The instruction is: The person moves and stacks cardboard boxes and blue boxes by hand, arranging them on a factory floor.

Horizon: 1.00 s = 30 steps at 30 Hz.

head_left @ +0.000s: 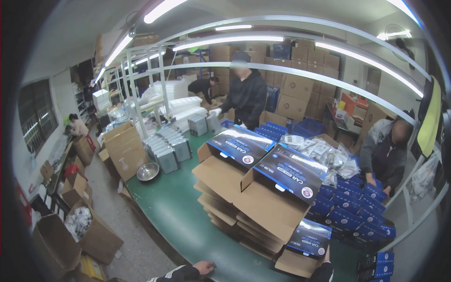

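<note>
My left hand (204, 267) is low over the front edge of the green table (171, 221), its fingers curled in. A small dark spot shows at the fingertips, and I cannot make out what is in them. At the lower right, my right hand (327, 255) grips the right side of a black-and-blue printed cardboard box (307, 238) with a brown flap hanging open toward me. Most of that hand's fingers are behind the box. Just beyond it rises a stack of larger flattened boxes (263, 204) with brown flaps and CAR lettering on top.
Rows of blue boxes (347, 216) and bagged parts (324, 155) lie at right, where a person (387, 150) handles a box. Across the table another person (244, 96) stands by grey metal units (167, 148). A metal bowl (148, 172) sits at left; white rails cross overhead.
</note>
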Tool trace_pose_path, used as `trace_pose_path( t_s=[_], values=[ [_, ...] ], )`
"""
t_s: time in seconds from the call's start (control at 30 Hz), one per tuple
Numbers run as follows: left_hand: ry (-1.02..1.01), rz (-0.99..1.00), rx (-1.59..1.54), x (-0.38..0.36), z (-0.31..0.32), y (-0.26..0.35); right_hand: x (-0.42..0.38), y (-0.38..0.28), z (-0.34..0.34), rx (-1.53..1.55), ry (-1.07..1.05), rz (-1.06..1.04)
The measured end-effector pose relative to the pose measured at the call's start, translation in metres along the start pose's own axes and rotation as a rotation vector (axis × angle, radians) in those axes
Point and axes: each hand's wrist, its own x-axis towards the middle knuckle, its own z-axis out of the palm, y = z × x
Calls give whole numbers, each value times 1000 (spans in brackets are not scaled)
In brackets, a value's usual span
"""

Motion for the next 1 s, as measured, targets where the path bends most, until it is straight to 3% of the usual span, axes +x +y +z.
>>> trace_pose_path(
  t_s=[0.17,0.23,0.3,0.33,0.4,0.43,0.73,1.0],
  values=[
    [16,19,34,26,27,9,7,-47,24,86,-127,-34],
    [-46,-2,0,31,27,24,47,-65,18,-61,-1275,-388],
    [-41,-6,-24,40,35,29,115,-2,-104,-13,-377,-257],
    [-40,-10,-32,46,40,28,127,18,-135,-1,-154,-214],
    [-16,6,-50,57,50,22,133,21,-129,1,207,-118],
    [-6,6,-62,61,53,20,142,24,-129,-5,292,-89],
    [16,-35,-130,104,81,41,251,56,-166,-61,202,-61],
    [-93,-38,-274,151,101,38,278,62,-152,-32,164,-113]
  ],
)
